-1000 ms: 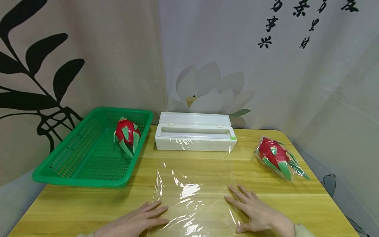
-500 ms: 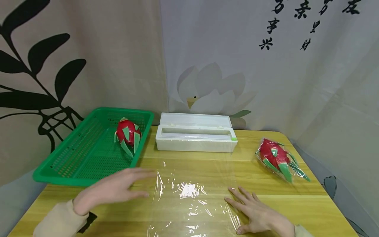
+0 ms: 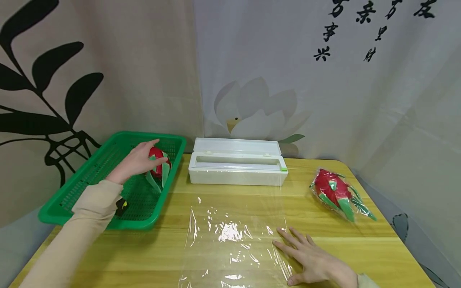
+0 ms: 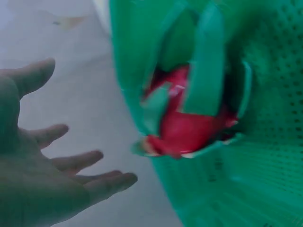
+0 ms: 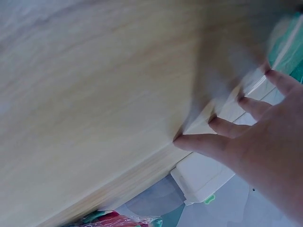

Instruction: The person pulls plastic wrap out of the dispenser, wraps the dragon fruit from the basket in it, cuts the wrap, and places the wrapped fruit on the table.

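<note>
A red dragon fruit (image 3: 156,152) with green scales lies in the green basket (image 3: 140,224). Over it reaches my left hand (image 3: 134,162), covering part of it in the head view. In the left wrist view the hand (image 4: 52,175) has its fingers spread, with a gap between them and the dragon fruit (image 4: 189,132). My right hand (image 3: 313,258) rests on the right edge of a clear sheet of cling film (image 3: 230,224), fingers spread. From the white cling film dispenser (image 3: 237,176) the sheet runs forward across the table.
Another dragon fruit (image 3: 333,188), wrapped in clear film, lies at the right of the wooden table (image 3: 378,256). The dispenser's lid (image 3: 237,146) stands raised at the back. Behind the table hangs a printed curtain (image 3: 252,48).
My left hand has lifted off the film's left side and moved up and left, over the dragon fruit in the basket. The right hand has stayed in place.
</note>
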`<state>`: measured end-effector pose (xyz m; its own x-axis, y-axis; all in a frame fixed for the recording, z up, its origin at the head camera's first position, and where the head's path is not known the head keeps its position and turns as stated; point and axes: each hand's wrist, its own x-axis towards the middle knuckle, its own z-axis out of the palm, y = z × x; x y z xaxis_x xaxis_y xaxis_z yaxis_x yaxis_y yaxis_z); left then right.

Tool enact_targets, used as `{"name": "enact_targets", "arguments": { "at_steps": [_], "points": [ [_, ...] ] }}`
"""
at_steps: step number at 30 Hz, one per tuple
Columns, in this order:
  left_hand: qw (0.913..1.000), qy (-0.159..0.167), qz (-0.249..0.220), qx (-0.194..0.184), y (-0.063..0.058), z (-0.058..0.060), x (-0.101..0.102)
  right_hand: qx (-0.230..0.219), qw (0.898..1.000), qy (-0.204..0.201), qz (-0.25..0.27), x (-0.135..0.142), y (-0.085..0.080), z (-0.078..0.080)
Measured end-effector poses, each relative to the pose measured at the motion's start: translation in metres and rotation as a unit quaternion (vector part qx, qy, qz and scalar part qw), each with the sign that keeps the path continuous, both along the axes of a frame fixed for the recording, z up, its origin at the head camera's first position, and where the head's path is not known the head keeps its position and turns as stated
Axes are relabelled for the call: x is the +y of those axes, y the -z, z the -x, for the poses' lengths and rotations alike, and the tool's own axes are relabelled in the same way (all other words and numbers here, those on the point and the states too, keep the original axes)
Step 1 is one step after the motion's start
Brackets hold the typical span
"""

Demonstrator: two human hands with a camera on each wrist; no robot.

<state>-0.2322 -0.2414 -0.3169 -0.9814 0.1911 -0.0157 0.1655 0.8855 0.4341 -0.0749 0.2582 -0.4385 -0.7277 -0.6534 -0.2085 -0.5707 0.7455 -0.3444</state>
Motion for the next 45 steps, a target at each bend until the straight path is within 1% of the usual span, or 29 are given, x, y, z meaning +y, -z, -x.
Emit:
{"name": "enact_targets", "arguments": {
  "at_steps": [2, 4, 7, 9, 14, 17, 20, 22, 25, 30, 39, 45],
  "points": [
    [0.9997, -0.020, 0.000, -0.017, 0.008, 0.013, -0.002, 0.003, 1.000, -0.003, 0.002, 0.000, 0.000, 0.000],
    [0.9987, -0.040, 0.005, -0.030, 0.016, 0.024, -0.002, 0.005, 1.000, -0.006, 0.002, 0.000, 0.001, 0.000],
    [0.9967, -0.067, 0.012, -0.044, 0.027, 0.034, -0.001, 0.003, 1.000, -0.006, 0.001, 0.000, 0.001, 0.000],
    [0.9946, -0.087, 0.018, -0.053, 0.033, 0.037, 0.000, -0.001, 1.000, -0.003, -0.002, 0.000, 0.002, 0.000],
    [0.9884, -0.131, 0.024, -0.073, 0.044, 0.040, 0.001, -0.015, 1.000, 0.008, -0.007, -0.001, 0.001, -0.001],
    [0.9866, -0.140, 0.015, -0.082, 0.053, 0.042, 0.000, -0.017, 1.000, 0.008, -0.008, -0.001, 0.001, -0.001],
    [0.9861, -0.144, -0.001, -0.083, 0.061, 0.045, -0.001, -0.013, 1.000, 0.004, -0.007, -0.001, 0.001, -0.001],
    [0.9855, -0.149, -0.016, -0.080, 0.064, 0.047, -0.001, -0.011, 1.000, 0.003, -0.006, -0.001, 0.001, 0.000],
    [0.9834, -0.163, -0.037, -0.071, 0.067, 0.049, -0.001, -0.011, 1.000, 0.003, -0.005, -0.001, 0.001, 0.000],
    [0.9820, -0.174, -0.052, -0.053, 0.069, 0.050, -0.001, -0.005, 1.000, 0.001, -0.004, 0.000, 0.002, 0.001],
    [0.9845, -0.168, -0.051, -0.003, 0.075, 0.053, -0.004, 0.001, 1.000, -0.005, -0.004, 0.000, 0.001, 0.002],
    [0.9860, -0.155, -0.049, 0.039, 0.067, 0.050, -0.005, 0.003, 1.000, -0.006, 0.000, 0.000, 0.002, 0.002]
  ]
}}
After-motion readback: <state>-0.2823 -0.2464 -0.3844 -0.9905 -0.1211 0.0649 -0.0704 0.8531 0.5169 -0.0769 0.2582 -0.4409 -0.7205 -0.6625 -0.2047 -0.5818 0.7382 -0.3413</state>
